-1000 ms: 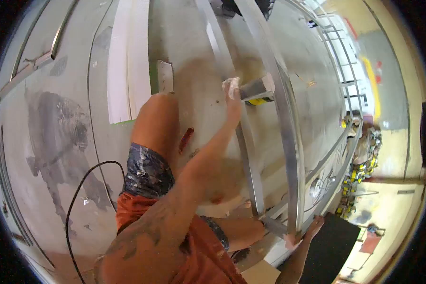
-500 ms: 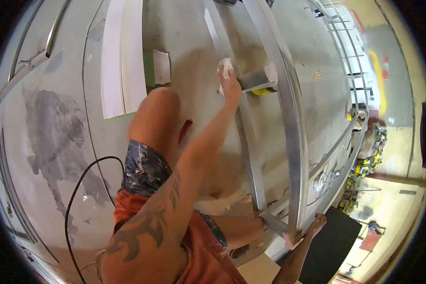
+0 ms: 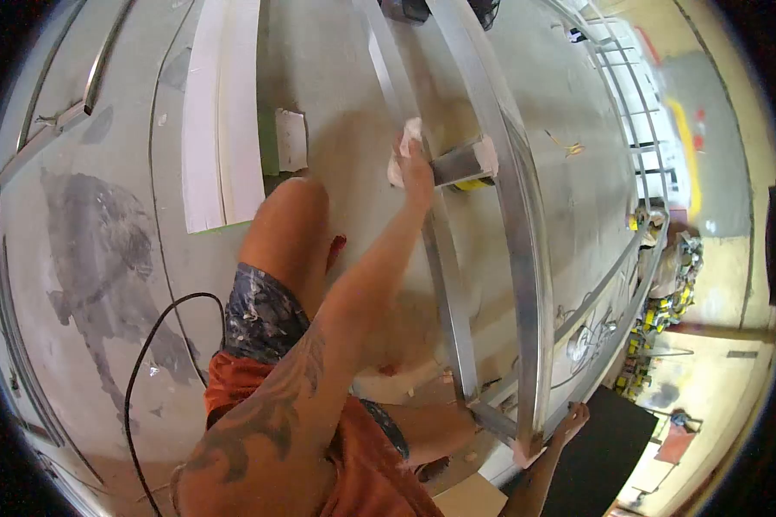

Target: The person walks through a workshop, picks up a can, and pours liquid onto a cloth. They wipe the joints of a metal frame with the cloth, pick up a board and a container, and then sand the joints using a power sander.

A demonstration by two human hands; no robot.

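My left hand (image 3: 416, 177), on the tattooed arm, is closed on a crumpled whitish cloth (image 3: 412, 131). It is against the near long bar of a silvery metal frame (image 3: 526, 250), beside a short crosspiece (image 3: 459, 165) with a pale patch at its far end. Lower right, my right hand (image 3: 571, 422) has its fingers curled on the frame's outer rail, near the corner (image 3: 526, 452) with another pale patch. Part of its grip is hidden.
A long white panel (image 3: 222, 112) lies on the floor at upper left, beside a small pale block (image 3: 291, 140). A black cable (image 3: 134, 379) curves at lower left. A black sheet (image 3: 608, 452) lies at lower right. Several yellow-and-dark items (image 3: 651, 332) line the right.
The view has shifted slightly. My left hand and the cloth appear a little lower against the bar. My right hand appears slightly lower too, still at the frame's corner.
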